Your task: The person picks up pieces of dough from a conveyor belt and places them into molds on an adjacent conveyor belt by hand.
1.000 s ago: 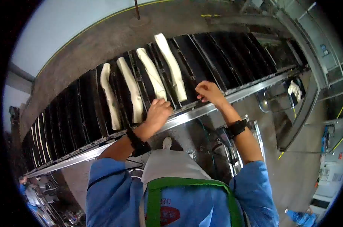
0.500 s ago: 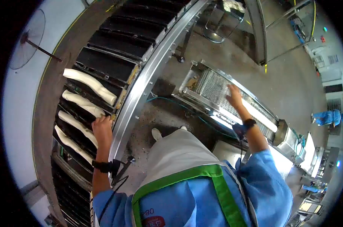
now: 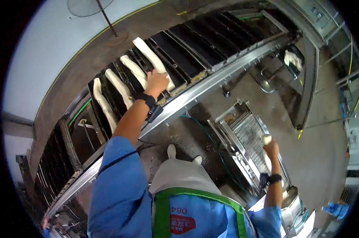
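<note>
Several long pale dough strips lie side by side across the black slats of a conveyor. My left hand [image 3: 157, 82] is on the lower part of the rightmost dough strip [image 3: 149, 54], its fingers bent over it. That hand also hides the lower end of the neighbouring dough strip [image 3: 134, 71]. Two more strips, a twisted one [image 3: 119, 87] and an outer one [image 3: 103, 103], lie further left. Over the metal mesh belt, my right hand [image 3: 271, 150] is closed around a dough roll [image 3: 267, 140], whose rounded end sticks out beyond the fingers.
A steel rail [image 3: 195, 95] edges the slatted conveyor [image 3: 191, 45]. The mesh belt [image 3: 246, 129] sits in a metal frame to the right. A stool [image 3: 265, 81] stands beyond, with a pale cloth-like item [image 3: 292, 59] near it. Another person [image 3: 336, 209] in blue is at far right.
The view has turned, so the slatted conveyor slants differently. My left hand has shifted from the second strip to the rightmost one. My right hand, open above the mesh before, now grips a dough roll.
</note>
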`<control>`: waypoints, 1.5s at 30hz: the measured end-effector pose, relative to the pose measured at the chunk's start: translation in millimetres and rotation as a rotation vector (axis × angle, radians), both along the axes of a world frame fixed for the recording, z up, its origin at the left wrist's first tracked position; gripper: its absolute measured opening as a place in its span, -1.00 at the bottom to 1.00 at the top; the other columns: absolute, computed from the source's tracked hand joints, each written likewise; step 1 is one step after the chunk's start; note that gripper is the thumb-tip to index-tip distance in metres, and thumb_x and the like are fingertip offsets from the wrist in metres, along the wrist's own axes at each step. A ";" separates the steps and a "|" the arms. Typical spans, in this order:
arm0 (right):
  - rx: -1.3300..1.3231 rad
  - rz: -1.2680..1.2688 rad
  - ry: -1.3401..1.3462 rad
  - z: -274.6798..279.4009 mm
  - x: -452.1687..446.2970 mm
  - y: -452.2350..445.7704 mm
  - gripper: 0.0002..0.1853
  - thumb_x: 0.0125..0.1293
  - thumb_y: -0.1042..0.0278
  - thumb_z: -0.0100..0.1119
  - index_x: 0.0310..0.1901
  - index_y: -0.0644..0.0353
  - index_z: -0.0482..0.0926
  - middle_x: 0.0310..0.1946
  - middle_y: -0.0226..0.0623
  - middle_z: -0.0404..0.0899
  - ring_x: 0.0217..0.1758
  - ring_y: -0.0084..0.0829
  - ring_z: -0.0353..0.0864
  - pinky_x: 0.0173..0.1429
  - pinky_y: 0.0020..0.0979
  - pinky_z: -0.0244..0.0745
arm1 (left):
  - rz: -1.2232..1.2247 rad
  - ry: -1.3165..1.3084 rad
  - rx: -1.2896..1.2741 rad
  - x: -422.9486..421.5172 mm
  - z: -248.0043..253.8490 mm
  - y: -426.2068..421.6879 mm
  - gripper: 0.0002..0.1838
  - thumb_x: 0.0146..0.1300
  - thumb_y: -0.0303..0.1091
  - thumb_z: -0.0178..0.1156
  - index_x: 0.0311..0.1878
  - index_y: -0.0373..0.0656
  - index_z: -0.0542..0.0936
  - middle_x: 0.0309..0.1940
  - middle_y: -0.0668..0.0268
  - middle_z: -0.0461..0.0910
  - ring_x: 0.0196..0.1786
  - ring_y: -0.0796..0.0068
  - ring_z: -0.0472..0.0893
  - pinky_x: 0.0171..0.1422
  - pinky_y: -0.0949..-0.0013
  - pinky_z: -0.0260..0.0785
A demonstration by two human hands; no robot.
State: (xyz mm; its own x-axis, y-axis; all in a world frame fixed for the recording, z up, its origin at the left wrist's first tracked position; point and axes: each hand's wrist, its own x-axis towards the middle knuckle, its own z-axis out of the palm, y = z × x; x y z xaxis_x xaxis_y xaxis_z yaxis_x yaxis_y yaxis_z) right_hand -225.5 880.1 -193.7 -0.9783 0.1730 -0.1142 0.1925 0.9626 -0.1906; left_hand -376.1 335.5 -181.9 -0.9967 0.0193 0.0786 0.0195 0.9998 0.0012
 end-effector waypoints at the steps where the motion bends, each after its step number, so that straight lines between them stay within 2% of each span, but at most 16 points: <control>1: -0.183 -0.039 0.033 31.1 -1.9 -4.0 -0.59 -0.25 0.38 0.21 -0.28 0.31 0.35 -0.53 -0.02 0.45 -0.46 -0.18 0.47 -0.37 -0.27 0.37 | 0.020 -0.066 0.032 -0.2 3.7 1.3 -0.76 0.00 -0.18 -0.05 -0.37 0.01 0.58 -0.39 0.35 0.55 -0.14 0.28 0.35 -0.11 0.16 0.05; 3: -0.364 0.014 0.118 102.0 0.6 -15.3 -0.62 -0.17 0.48 0.15 -0.23 0.32 0.35 -0.52 -0.17 0.43 -0.47 -0.49 0.40 -0.37 -0.47 0.34 | 0.028 -0.200 0.112 5.4 18.8 3.5 -0.76 -0.04 -0.18 -0.04 -0.39 0.01 0.58 -0.36 0.36 0.56 -0.12 0.25 0.35 -0.09 0.16 0.06; 9: -0.888 0.065 0.601 229.6 -11.0 -72.6 -0.57 0.02 0.45 0.13 -0.05 0.33 0.30 -0.22 -0.31 0.40 -0.16 -0.48 0.38 -0.06 -0.46 0.27 | -0.035 -0.243 0.213 44.4 19.5 -13.5 -0.81 -0.01 -0.20 -0.02 -0.36 0.11 0.56 -0.38 0.34 0.54 -0.17 0.25 0.37 -0.11 0.19 0.11; 16: -1.365 0.327 0.824 241.9 -64.2 -204.4 -0.63 0.02 0.46 0.12 -0.10 0.36 0.34 -0.20 -0.26 0.40 -0.12 -0.44 0.39 -0.02 -0.42 0.28 | -0.098 0.319 0.267 94.5 38.2 -52.3 -0.60 -0.07 -0.21 0.12 -0.06 0.07 0.46 -0.17 0.28 0.47 -0.10 0.24 0.39 -0.03 0.20 0.16; 21: -0.977 0.575 0.676 141.8 -126.3 -336.3 -0.54 -0.15 0.53 0.21 -0.13 0.27 0.33 -0.23 -0.22 0.38 -0.17 -0.35 0.37 -0.06 -0.39 0.26 | 0.219 0.500 0.145 145.4 56.8 -176.6 -0.70 -0.02 -0.27 0.11 -0.16 -0.06 0.45 -0.23 0.19 0.45 -0.13 0.18 0.41 -0.09 0.16 0.26; 23: -0.234 0.966 0.680 86.9 -150.3 -351.1 -0.48 -0.20 0.55 0.19 -0.08 0.17 0.36 -0.17 -0.12 0.34 -0.07 -0.08 0.28 -0.02 -0.31 0.26 | 0.362 0.551 0.041 174.7 68.9 -216.5 -0.79 0.06 -0.32 0.03 -0.22 -0.15 0.43 -0.31 0.12 0.46 -0.23 0.10 0.44 -0.14 0.17 0.28; 25: -0.180 0.942 0.585 67.3 -162.2 -353.0 -0.56 -0.23 0.62 0.08 -0.16 0.15 0.46 -0.10 -0.13 0.33 -0.05 -0.03 0.26 -0.04 -0.25 0.30 | 0.476 0.540 -0.106 185.5 70.2 -251.9 -0.81 0.10 -0.33 -0.02 -0.25 -0.19 0.43 -0.35 0.09 0.47 -0.29 0.07 0.46 -0.20 0.18 0.30; 27: -0.238 0.967 0.540 64.0 -177.4 -364.3 -0.62 -0.19 0.62 0.01 -0.22 0.18 0.50 -0.13 -0.13 0.37 -0.09 -0.09 0.33 -0.10 -0.24 0.36 | 0.709 0.233 0.232 174.6 35.7 -303.2 -0.78 0.04 -0.30 -0.01 -0.29 -0.20 0.49 -0.28 0.08 0.48 -0.20 0.01 0.44 -0.18 0.10 0.30; 30: -0.252 0.965 0.262 52.1 -188.6 -395.0 -0.77 -0.04 0.54 -0.04 -0.30 0.15 0.50 -0.27 -0.08 0.46 -0.26 -0.09 0.46 -0.21 -0.22 0.40 | 0.454 0.132 0.252 150.7 8.3 -333.4 -0.75 0.09 -0.29 -0.10 -0.36 -0.25 0.50 -0.33 0.00 0.50 -0.22 0.00 0.46 -0.15 0.10 0.30; 35: 0.079 0.978 0.187 31.7 -185.9 -412.5 -0.81 -0.02 0.47 -0.02 -0.31 0.21 0.48 -0.23 -0.08 0.43 -0.28 -0.16 0.48 -0.25 -0.24 0.42 | 0.642 -0.036 0.166 126.5 -23.3 -361.0 -0.66 0.15 -0.21 -0.14 -0.33 -0.29 0.52 -0.36 -0.05 0.51 -0.25 -0.02 0.49 -0.17 0.10 0.34; 38: -0.196 1.226 0.153 27.1 -192.6 -396.1 -0.81 -0.02 0.48 -0.01 -0.30 0.20 0.47 -0.23 -0.13 0.41 -0.24 -0.17 0.47 -0.23 -0.25 0.41 | 1.198 -0.187 0.436 100.8 2.1 -347.7 -0.67 0.12 -0.20 -0.12 -0.30 -0.27 0.51 -0.35 -0.05 0.51 -0.23 0.00 0.48 -0.13 0.13 0.33; 39: -0.262 1.248 0.056 35.4 -192.9 -390.5 -0.81 -0.02 0.47 0.00 -0.30 0.20 0.47 -0.24 -0.16 0.41 -0.24 -0.18 0.47 -0.22 -0.27 0.41 | 0.941 -0.012 0.125 88.8 -5.8 -356.4 -0.70 0.13 -0.24 -0.12 -0.25 -0.24 0.50 -0.32 -0.04 0.50 -0.20 0.03 0.48 -0.12 0.14 0.33; 41: -0.406 1.334 -0.007 38.3 -197.3 -379.6 -0.83 -0.02 0.47 0.03 -0.32 0.21 0.47 -0.27 -0.23 0.42 -0.26 -0.17 0.47 -0.20 -0.29 0.40 | 0.448 0.282 0.325 61.2 3.9 -328.1 -0.74 0.14 -0.34 -0.13 -0.18 -0.19 0.48 -0.26 -0.01 0.49 -0.15 0.09 0.47 -0.10 0.18 0.31; 42: -0.416 1.333 -0.005 41.3 -198.2 -377.5 -0.83 -0.02 0.47 0.03 -0.32 0.21 0.47 -0.27 -0.23 0.42 -0.26 -0.17 0.47 -0.20 -0.29 0.40 | 0.212 0.393 0.817 37.9 23.5 -271.3 -0.75 0.14 -0.38 -0.13 -0.15 -0.16 0.47 -0.23 0.02 0.47 -0.14 0.12 0.47 -0.09 0.21 0.30; 43: -0.523 1.336 -0.053 47.1 -199.3 -374.4 -0.84 -0.02 0.49 0.04 -0.33 0.22 0.47 -0.27 -0.22 0.42 -0.24 -0.18 0.46 -0.18 -0.29 0.39 | 0.094 0.354 0.505 18.2 42.9 -219.0 -0.76 0.18 -0.40 -0.15 -0.14 -0.18 0.45 -0.20 0.07 0.46 -0.11 0.18 0.45 -0.09 0.27 0.29; 45: -0.591 1.372 0.081 46.4 -205.4 -365.2 -0.82 -0.05 0.56 0.05 -0.32 0.25 0.47 -0.29 -0.22 0.43 -0.19 -0.18 0.43 -0.11 -0.31 0.37 | -0.153 0.226 0.735 -23.7 27.2 -171.4 -0.68 0.16 -0.35 -0.11 -0.03 -0.23 0.35 -0.14 0.02 0.42 -0.01 0.14 0.39 0.01 0.26 0.22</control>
